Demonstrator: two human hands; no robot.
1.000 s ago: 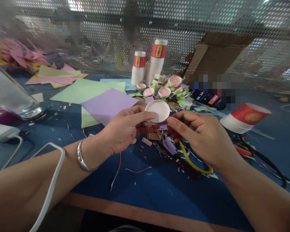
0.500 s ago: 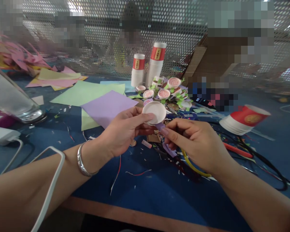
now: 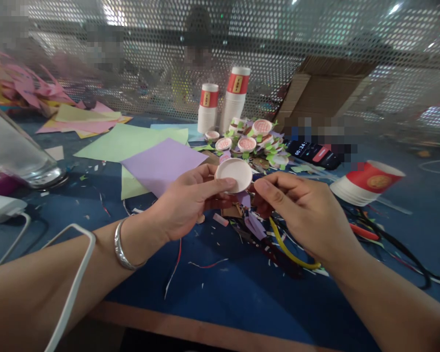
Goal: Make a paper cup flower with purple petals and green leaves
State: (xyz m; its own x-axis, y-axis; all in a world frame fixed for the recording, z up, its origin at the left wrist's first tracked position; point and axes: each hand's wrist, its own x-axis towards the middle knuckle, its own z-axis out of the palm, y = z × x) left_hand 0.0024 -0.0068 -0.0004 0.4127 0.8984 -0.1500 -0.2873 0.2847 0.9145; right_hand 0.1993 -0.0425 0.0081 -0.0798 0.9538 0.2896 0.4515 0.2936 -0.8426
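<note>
My left hand (image 3: 194,198) grips a shallow white paper disc (image 3: 234,172) with a raised rim, like the cut-off bottom of a paper cup. The thumb lies on its inner face and the fingers are behind it. A small purple paper tab (image 3: 244,198) hangs from the disc's lower edge, and a pink piece (image 3: 225,156) shows at its top. Just right of the rim, my right hand (image 3: 297,210) has thumb and forefinger pinched together; what they hold, if anything, I cannot make out. Several similar discs with green tabs (image 3: 247,143) are piled behind.
Stacked paper cups (image 3: 235,100) stand at the back, near a perforated screen. Purple paper (image 3: 165,164) and green sheets lie left. A glass (image 3: 20,146), a phone (image 3: 315,154), a tipped cup stack (image 3: 366,183), yellow-handled scissors (image 3: 289,252) and paper scraps surround the hands.
My right hand's thumb and forefinger have left the purple tab and moved slightly up and right to beside the disc's rim. My left hand still holds the disc.
</note>
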